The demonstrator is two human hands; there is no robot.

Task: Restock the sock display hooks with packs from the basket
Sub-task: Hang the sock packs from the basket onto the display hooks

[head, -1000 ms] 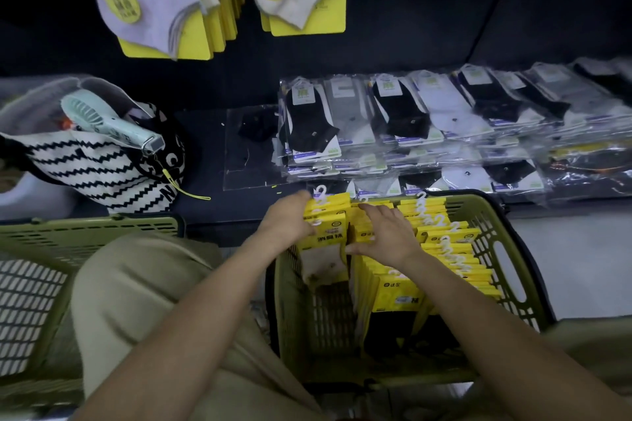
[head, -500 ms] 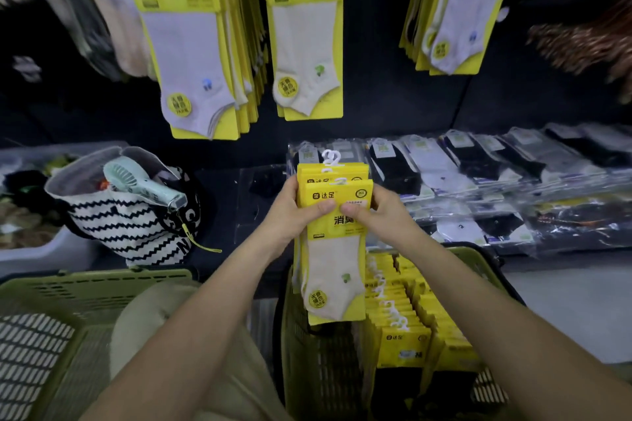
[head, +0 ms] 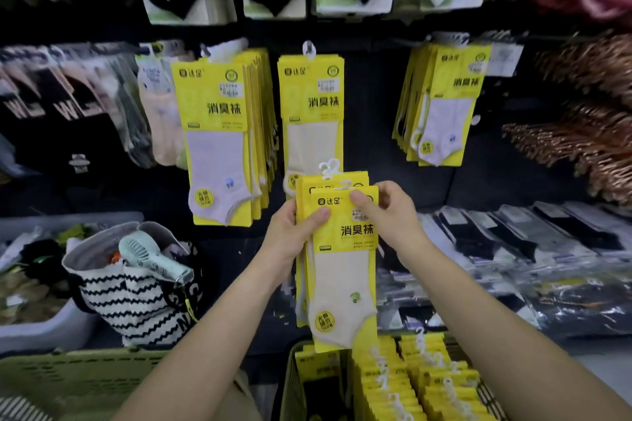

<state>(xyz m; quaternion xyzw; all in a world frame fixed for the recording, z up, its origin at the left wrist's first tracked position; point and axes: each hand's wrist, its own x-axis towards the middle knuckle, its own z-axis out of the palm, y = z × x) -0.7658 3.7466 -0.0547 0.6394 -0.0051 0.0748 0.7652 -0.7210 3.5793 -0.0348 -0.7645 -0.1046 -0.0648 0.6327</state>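
Raising the held sock packs [head: 342,267] higher than half a second ago, we are bringing them clear of the green basket [head: 290,386] toward the middle hanging stack [head: 311,96], whose lower edge their white hanger tabs [head: 329,167] are now overlapping in view. Our left grip [head: 290,236] is pinching the packs' left edge, thumb on the front; our right grip [head: 390,215] is pinching the top right corner. Dark back panel [head: 369,120] is showing open between the middle stack and the right stack [head: 441,106], while the left stack [head: 219,133] is hanging close beside. More yellow packs [head: 427,386] are standing in the basket below; a striped bag [head: 136,304] holding a handheld fan [head: 154,260] is sitting left, bagged socks [head: 513,249] lying right.
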